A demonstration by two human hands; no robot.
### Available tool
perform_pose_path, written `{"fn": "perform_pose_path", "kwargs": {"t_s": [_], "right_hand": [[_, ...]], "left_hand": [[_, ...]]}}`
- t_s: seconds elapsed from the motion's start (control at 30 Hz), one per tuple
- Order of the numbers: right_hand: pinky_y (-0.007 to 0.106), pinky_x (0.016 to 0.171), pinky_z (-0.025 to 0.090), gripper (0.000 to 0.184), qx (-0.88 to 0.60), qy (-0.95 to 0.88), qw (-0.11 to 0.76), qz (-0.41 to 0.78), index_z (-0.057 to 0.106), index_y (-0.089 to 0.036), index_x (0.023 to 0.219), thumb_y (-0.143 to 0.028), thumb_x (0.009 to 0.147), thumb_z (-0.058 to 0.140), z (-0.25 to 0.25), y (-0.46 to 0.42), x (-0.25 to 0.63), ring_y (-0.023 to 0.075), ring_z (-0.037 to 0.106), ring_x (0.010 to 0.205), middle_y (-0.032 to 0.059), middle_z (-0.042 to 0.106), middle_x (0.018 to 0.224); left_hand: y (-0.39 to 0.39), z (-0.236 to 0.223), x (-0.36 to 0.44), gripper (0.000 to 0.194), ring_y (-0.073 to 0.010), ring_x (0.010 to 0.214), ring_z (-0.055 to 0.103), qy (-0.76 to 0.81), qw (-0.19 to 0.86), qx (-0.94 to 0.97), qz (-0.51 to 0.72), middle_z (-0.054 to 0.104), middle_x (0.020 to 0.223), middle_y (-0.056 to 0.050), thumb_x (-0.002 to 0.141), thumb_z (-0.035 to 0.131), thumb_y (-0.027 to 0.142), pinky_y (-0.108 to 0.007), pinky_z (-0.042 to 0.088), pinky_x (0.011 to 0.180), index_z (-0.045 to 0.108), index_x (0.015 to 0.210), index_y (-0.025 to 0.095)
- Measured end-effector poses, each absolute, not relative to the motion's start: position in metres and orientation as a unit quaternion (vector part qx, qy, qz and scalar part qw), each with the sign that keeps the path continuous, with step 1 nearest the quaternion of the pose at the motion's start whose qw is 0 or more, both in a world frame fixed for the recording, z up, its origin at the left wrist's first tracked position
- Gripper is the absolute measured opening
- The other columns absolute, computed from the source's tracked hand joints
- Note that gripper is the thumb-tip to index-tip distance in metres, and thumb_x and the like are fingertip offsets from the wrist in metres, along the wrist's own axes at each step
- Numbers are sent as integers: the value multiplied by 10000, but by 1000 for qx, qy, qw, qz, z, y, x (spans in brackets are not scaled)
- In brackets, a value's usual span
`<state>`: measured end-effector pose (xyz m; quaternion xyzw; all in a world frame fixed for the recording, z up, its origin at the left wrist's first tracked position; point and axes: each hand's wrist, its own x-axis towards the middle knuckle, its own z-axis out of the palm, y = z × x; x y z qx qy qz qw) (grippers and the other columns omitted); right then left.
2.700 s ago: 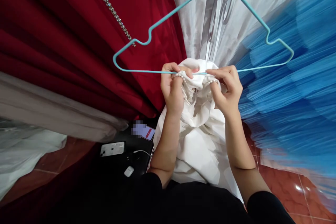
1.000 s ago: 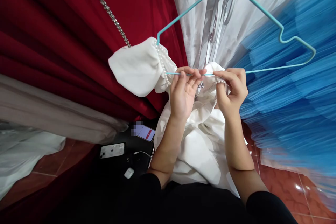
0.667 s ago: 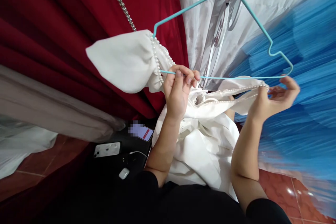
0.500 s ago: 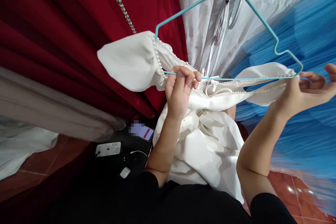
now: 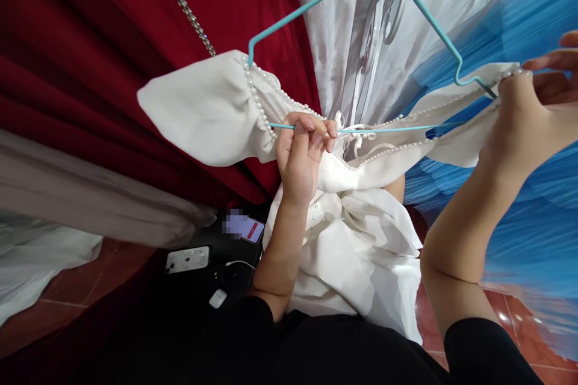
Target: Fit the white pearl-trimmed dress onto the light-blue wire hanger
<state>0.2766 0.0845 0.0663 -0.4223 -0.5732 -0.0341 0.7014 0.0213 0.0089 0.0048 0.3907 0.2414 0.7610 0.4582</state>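
A white dress (image 5: 347,240) with pearl-trimmed neckline hangs in front of me, its skirt bunched near my body. My left hand (image 5: 304,144) is closed around the lower bar of a light blue hanger (image 5: 316,5). The hanger's left end sits inside the dress's left puffed sleeve (image 5: 198,108). At the far right my right hand (image 5: 542,90) grips the pearl edge of the right sleeve (image 5: 465,138), with its outer fingers raised apart. The hanger's right end disappears in that sleeve opening. White ties (image 5: 359,132) dangle behind the bar.
Red curtain (image 5: 235,6) hangs at the left, white drapery (image 5: 329,30) behind and blue tulle (image 5: 519,210) at the right. On a black surface below lie a lit phone (image 5: 253,229), a white phone (image 5: 187,259), and a small white case (image 5: 217,298). A jeweled chain (image 5: 180,0) hangs upper left.
My right hand has moved up and right, stretching the right sleeve outward over the hanger's end. Hanger and left sleeve have shifted slightly left; my left hand keeps its hold on the bar.
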Motion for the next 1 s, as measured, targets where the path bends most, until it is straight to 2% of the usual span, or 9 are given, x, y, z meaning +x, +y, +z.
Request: {"fn": "perform_pose_path", "kwargs": {"t_s": [0.1,0.23,0.3,0.4,0.5,0.6,0.7,0.8,1.0], "right_hand": [[198,517,352,342,-335,-602,724,-22,608,-162,965,30,682,611,73,77,247,82,608,751,41,619,981],[264,741,531,340,-309,-628,713,35,667,-198,1099,-90,778,695,66,35,209,149,630,990,48,632,1091],[293,722,530,161,-334,-604,720,74,701,-239,1010,-212,852,709,57,9,194,133,621,847,27,644,994],[338,746,541,59,-412,-662,563,273,718,-248,895,-295,900,683,38,-12,179,143,636,757,12,701,850],[350,841,566,201,-409,-670,394,478,724,-226,1020,-336,851,718,20,-3,168,164,686,899,38,752,1069],[379,1001,556,368,-344,-522,512,589,659,-262,1139,-335,787,735,8,18,158,181,678,1091,30,700,1244],[394,1092,520,201,-211,-353,656,632,632,-257,935,-393,795,684,1,33,151,169,670,1054,4,682,964],[381,990,556,297,-96,-250,721,639,484,-259,702,-468,846,638,-5,35,148,147,596,755,-31,472,665],[347,814,567,385,-41,-230,734,637,408,-254,687,-521,878,609,-9,33,151,134,477,639,-39,355,655]], "left_hand": [[9,5,23,327,-157,757,582,245,453,387,765,391,696,14,930,692,453,-239,479,607,474,835,229],[11,3,25,340,-154,753,590,229,450,384,773,398,700,17,920,707,470,-236,478,603,493,838,219],[11,3,25,324,-151,761,595,210,451,383,778,400,704,16,930,699,455,-235,482,614,510,834,210],[11,2,26,272,-149,771,598,191,452,385,782,409,707,14,960,668,408,-235,484,627,534,841,203],[10,2,26,239,-146,761,594,185,449,389,783,424,704,14,977,645,373,-238,488,638,542,844,203],[11,3,26,233,-151,760,604,189,447,391,782,432,701,15,974,648,365,-245,494,644,540,844,206],[15,0,25,231,-156,775,621,187,459,388,777,430,697,18,965,659,370,-243,498,640,541,847,211],[18,-7,24,211,-152,820,651,173,506,381,755,467,710,19,953,676,355,-234,516,665,556,852,214],[-2,-9,11,200,-205,1094,720,239,528,409,705,743,1094,-59,998,586,400,-284,583,820,657,1033,216]]}}
